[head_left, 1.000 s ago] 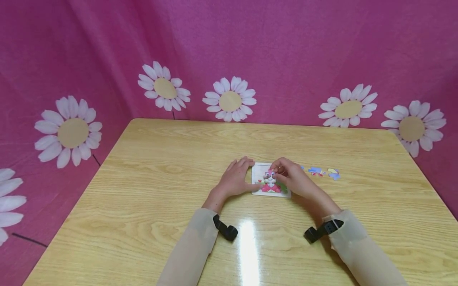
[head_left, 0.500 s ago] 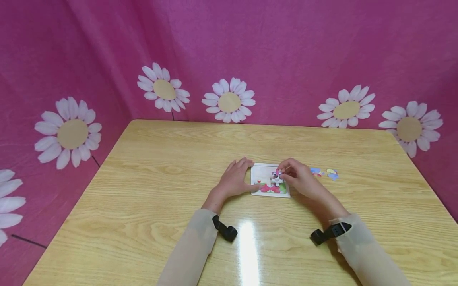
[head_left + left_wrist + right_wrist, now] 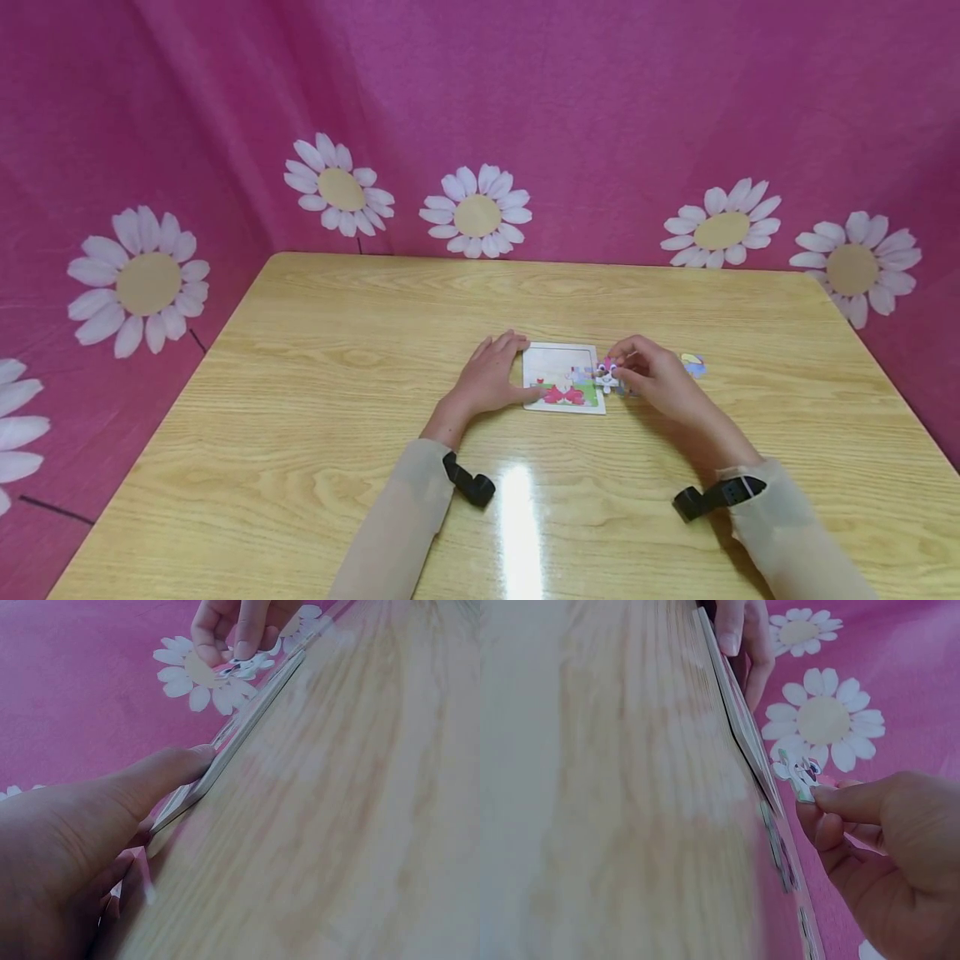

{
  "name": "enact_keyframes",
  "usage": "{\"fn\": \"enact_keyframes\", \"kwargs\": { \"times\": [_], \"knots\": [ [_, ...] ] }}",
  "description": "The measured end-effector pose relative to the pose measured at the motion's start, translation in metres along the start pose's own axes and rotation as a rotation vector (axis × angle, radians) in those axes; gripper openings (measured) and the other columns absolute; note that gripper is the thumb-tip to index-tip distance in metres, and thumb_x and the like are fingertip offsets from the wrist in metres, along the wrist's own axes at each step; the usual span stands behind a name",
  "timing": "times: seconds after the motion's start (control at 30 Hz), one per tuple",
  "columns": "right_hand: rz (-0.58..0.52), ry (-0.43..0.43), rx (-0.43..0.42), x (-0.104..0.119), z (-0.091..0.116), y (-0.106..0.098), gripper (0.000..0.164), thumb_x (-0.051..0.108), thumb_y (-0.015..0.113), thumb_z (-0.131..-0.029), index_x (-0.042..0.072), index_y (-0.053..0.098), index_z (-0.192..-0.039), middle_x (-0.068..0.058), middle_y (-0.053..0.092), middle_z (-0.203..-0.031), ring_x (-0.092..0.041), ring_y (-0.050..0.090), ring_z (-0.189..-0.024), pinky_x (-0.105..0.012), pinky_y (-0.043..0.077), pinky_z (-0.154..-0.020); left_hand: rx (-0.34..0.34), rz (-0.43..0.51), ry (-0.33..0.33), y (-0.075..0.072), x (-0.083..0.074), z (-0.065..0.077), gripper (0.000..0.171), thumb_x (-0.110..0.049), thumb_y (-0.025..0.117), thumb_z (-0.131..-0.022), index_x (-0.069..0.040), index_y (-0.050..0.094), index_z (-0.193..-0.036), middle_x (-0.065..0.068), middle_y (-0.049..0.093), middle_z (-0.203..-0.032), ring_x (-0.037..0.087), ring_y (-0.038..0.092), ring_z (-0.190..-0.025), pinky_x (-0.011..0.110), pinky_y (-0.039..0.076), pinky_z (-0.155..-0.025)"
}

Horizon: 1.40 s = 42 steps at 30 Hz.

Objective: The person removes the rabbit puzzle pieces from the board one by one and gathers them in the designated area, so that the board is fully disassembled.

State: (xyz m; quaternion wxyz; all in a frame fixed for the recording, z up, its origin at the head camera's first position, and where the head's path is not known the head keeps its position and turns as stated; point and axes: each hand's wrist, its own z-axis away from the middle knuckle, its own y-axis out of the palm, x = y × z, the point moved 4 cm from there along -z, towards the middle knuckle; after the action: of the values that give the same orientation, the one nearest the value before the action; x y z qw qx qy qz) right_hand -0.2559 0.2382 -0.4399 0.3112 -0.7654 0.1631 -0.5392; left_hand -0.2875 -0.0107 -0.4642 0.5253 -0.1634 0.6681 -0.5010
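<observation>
A puzzle piece (image 3: 606, 377) with a white, pink-topped cartoon face is pinched between the thumb and fingers of my right hand (image 3: 663, 382). It is at the right edge of a flat puzzle board (image 3: 553, 359), and the right wrist view shows the piece (image 3: 801, 776) raised above the table. Red and green picture parts fill the board's lower strip, while its upper area is pale. My left hand (image 3: 489, 375) rests at the board's left side, with the thumb (image 3: 184, 761) laid on the board and the fingertips by its far left corner.
A blue and yellow loose piece (image 3: 693, 365) lies on the wooden table (image 3: 375, 333) to the right of the right hand. More loose pieces (image 3: 778, 851) lie beside the board, partly hidden by that hand in the head view. A pink flowered cloth (image 3: 585, 125) stands behind the table.
My right hand has moved right with the face piece, from over the board's middle to its right edge. A pale lilac patch now shows on the board there. The left hand has stayed put.
</observation>
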Motion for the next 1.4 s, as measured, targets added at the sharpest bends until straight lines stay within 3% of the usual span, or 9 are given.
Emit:
{"fn": "enact_keyframes", "kwargs": {
  "times": [0.43,0.97,1.4],
  "knots": [
    [0.072,-0.012,-0.066,-0.011,0.017,-0.02,0.017,-0.006,0.066,-0.088,0.0,0.062,-0.103,-0.013,0.065,-0.097,0.007,0.054,-0.082,-0.008,0.047,-0.07,-0.001,0.002,0.004,0.0,0.0,0.001,0.087,-0.059,0.069,-0.081,-0.014,0.038,-0.149,0.001,0.035,-0.158,0.018,0.017,-0.154,0.038,0.008,-0.128],
    [0.139,-0.01,-0.08,-0.026,0.039,-0.045,0.015,-0.004,0.065,-0.089,0.001,0.062,-0.103,-0.011,0.065,-0.096,0.006,0.055,-0.082,-0.006,0.047,-0.069,-0.007,0.008,-0.003,-0.001,-0.001,0.001,0.086,-0.059,0.07,-0.081,-0.014,0.039,-0.149,0.001,0.035,-0.158,0.018,0.018,-0.154,0.039,0.009,-0.128],
    [0.179,0.0,-0.069,-0.032,0.042,-0.05,0.018,-0.006,0.067,-0.087,0.001,0.061,-0.102,-0.01,0.064,-0.09,0.008,0.052,-0.077,-0.009,0.045,-0.064,-0.007,0.008,-0.001,0.0,0.0,0.001,0.086,-0.059,0.07,-0.081,-0.014,0.039,-0.149,0.001,0.036,-0.158,0.017,0.017,-0.154,0.039,0.009,-0.128]
  ]
}}
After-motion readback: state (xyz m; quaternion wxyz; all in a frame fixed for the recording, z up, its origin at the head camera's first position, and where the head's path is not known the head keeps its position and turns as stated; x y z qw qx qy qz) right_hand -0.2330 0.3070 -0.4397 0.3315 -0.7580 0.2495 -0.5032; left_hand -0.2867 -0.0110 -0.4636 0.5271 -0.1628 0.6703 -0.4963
